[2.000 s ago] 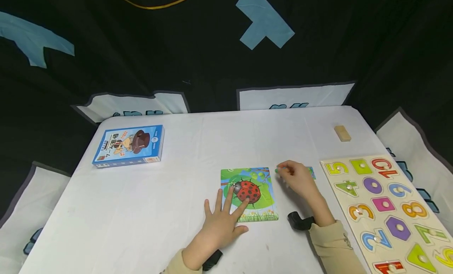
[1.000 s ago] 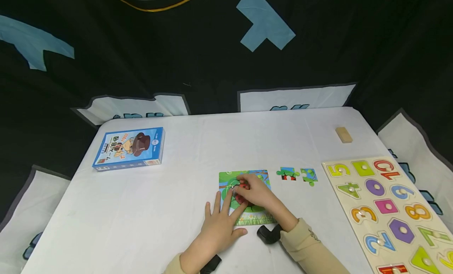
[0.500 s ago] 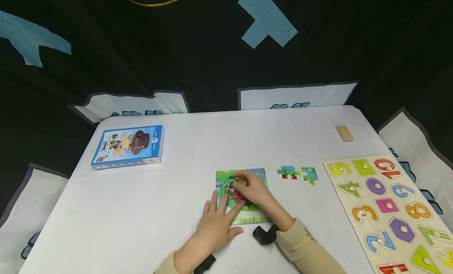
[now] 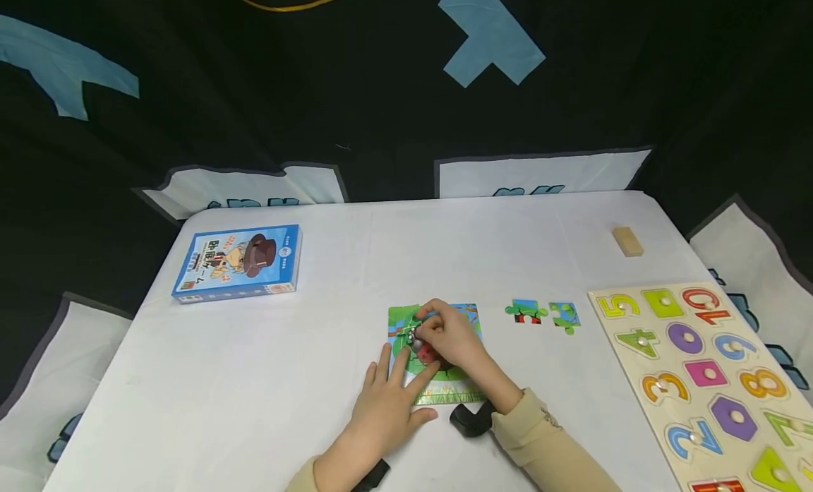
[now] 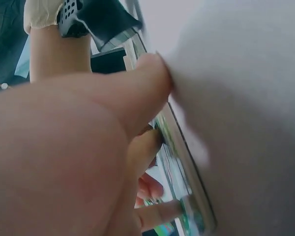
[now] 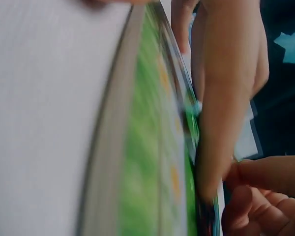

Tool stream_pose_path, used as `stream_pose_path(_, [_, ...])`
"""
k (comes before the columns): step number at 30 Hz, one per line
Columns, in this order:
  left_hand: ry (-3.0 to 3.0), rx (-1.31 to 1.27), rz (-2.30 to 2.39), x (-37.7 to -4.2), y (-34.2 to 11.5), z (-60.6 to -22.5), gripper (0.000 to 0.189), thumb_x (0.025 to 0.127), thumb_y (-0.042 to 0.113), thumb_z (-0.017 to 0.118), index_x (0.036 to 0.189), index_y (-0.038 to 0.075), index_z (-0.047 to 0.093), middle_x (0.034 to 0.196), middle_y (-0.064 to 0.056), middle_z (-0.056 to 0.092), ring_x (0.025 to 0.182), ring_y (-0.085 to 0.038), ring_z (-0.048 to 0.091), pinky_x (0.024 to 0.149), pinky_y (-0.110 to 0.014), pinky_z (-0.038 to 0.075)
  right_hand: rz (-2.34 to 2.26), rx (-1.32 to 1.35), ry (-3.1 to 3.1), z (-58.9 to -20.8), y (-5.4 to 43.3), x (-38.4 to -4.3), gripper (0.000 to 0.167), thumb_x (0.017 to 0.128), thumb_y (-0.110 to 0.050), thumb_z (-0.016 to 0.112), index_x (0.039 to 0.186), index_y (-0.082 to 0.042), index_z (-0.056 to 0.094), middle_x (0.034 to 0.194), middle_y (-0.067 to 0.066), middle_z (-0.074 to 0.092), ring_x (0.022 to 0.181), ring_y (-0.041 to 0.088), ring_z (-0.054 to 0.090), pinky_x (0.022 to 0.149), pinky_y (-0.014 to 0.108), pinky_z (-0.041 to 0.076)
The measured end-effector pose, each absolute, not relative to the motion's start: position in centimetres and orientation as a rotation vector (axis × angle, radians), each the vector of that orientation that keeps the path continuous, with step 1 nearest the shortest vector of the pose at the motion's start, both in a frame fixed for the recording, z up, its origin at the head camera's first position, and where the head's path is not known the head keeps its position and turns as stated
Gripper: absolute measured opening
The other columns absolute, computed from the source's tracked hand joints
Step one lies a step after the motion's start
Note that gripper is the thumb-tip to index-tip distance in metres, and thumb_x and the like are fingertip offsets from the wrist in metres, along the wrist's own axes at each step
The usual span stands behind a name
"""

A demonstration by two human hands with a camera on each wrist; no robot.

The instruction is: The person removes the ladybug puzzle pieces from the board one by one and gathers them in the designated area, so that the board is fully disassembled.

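A square ladybug jigsaw puzzle [image 4: 447, 393] lies flat near the table's front. My left hand [image 4: 384, 407] rests with spread, straight fingers on its lower left part. My right hand [image 4: 449, 333] is over its upper middle, with curled thumb and fingertips pinching at a puzzle piece by the ladybug's head; the fingers partly hide that piece. Two loose pieces lie to the right: a green-and-blue one with red [image 4: 527, 311] and a smaller blue-green one [image 4: 564, 317]. The right wrist view shows the puzzle's edge [image 6: 142, 137] close up, with right fingers [image 6: 268, 172] beside a left finger.
A wooden number-and-shape board [image 4: 667, 400] with knobbed pieces fills the right side of the table. Behind it lies a small wooden block [image 4: 627, 241]. A blue game box [image 4: 238, 261] stands at the back left. Dark cloth hangs beyond the table.
My right hand has left a loose piece at the right and moved left onto the puzzle. Over the last second its fingers have worked around the same spot. My left hand has stayed on the puzzle.
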State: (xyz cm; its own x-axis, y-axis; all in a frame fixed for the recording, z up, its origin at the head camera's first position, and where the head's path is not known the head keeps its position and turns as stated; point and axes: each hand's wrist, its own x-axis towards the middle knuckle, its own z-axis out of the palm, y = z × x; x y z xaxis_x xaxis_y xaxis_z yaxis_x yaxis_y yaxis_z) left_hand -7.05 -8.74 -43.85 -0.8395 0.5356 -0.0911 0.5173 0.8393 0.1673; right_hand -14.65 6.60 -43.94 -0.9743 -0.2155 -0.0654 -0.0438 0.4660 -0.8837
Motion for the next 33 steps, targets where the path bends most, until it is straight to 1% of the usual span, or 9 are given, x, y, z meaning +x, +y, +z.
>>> stream_pose_path(4, [2.89,0.774,0.186,-6.9,-8.7,-44.0,0.062,0.084,0.057,0.047,0.138,0.029,0.038,0.137,-0.023,0.033,0.127,-0.049,0.018,0.094,-0.058,0.028,-1.636,-0.188,2.552,-43.7,8.8,-14.6,0.015,0.084,-0.006,0.063,0.097,-0.003,0.057,0.072,0.006,0.065,0.052,0.014,0.049,0.049,0.025,0.038])
stream_pose_path(8, [2.899,0.748,0.187,-6.8,-8.8,-43.9,0.063,0.083,0.058,0.046,0.138,0.03,0.038,0.137,-0.023,0.034,0.127,-0.05,0.018,0.094,-0.058,0.027,-1.688,-0.083,2.528,-42.9,12.0,-14.5,0.017,0.086,-0.006,0.06,0.101,0.0,0.052,0.078,0.014,0.065,0.049,0.017,0.044,0.044,0.025,0.034])
stream_pose_path(10, [2.894,0.739,0.192,-6.7,-8.9,-43.8,0.063,0.083,0.058,0.046,0.138,0.03,0.038,0.137,-0.023,0.034,0.127,-0.05,0.017,0.095,-0.059,0.027,-1.662,-0.029,2.526,-42.6,13.6,-14.5,0.019,0.088,-0.007,0.058,0.102,0.001,0.049,0.08,0.016,0.065,0.049,0.017,0.044,0.042,0.026,0.035])
stream_pose_path(12, [2.888,0.731,0.197,-6.6,-8.9,-43.8,0.063,0.083,0.058,0.046,0.138,0.029,0.037,0.137,-0.023,0.034,0.127,-0.05,0.017,0.095,-0.059,0.026,-1.614,0.026,2.543,-42.6,15.0,-14.4,0.018,0.088,-0.008,0.057,0.101,0.001,0.047,0.08,0.015,0.065,0.048,0.015,0.042,0.042,0.026,0.035])
stream_pose_path(15, [2.883,0.726,0.2,-6.6,-9.0,-43.8,0.063,0.083,0.058,0.046,0.138,0.029,0.037,0.137,-0.023,0.033,0.127,-0.05,0.016,0.095,-0.059,0.026,-1.545,0.076,2.579,-42.9,16.2,-14.3,0.015,0.087,-0.006,0.058,0.094,0.0,0.046,0.073,0.014,0.064,0.048,0.012,0.038,0.043,0.024,0.032])
stream_pose_path(19, [2.885,0.739,0.2,-6.5,-8.9,-43.9,0.063,0.083,0.058,0.046,0.138,0.028,0.037,0.137,-0.023,0.034,0.127,-0.051,0.016,0.095,-0.06,0.026,-1.456,0.097,2.634,-43.4,16.7,-14.1,0.015,0.086,-0.003,0.059,0.087,-0.001,0.044,0.066,0.011,0.06,0.053,0.013,0.046,0.049,0.024,0.032])
stream_pose_path(23, [2.888,0.766,0.199,-6.6,-8.8,-43.9,0.064,0.084,0.057,0.046,0.139,0.027,0.037,0.136,-0.024,0.034,0.126,-0.052,0.016,0.094,-0.061,0.026,-1.327,0.066,2.715,-43.4,16.9,-14.1,0.017,0.087,-0.006,0.059,0.09,-0.002,0.043,0.069,0.008,0.062,0.062,0.018,0.057,0.053,0.028,0.035])
stream_pose_path(28, [2.895,0.776,0.196,-6.8,-8.6,-44.0,0.063,0.084,0.056,0.047,0.139,0.027,0.036,0.135,-0.023,0.035,0.126,-0.052,0.016,0.094,-0.061,0.025,-1.193,0.084,2.8,-43.1,17.0,-14.4,0.023,0.087,-0.012,0.061,0.096,-0.003,0.043,0.067,0.005,0.059,0.055,0.017,0.049,0.051,0.03,0.035])
stream_pose_path(33, [2.895,0.774,0.188,-6.9,-8.6,-43.9,0.064,0.084,0.056,0.047,0.139,0.026,0.037,0.135,-0.023,0.035,0.126,-0.053,0.017,0.094,-0.061,0.025,-1.204,0.146,2.846,-42.9,16.8,-14.4,0.026,0.086,-0.018,0.062,0.097,-0.002,0.045,0.063,0.004,0.053,0.051,0.016,0.044,0.046,0.029,0.036])
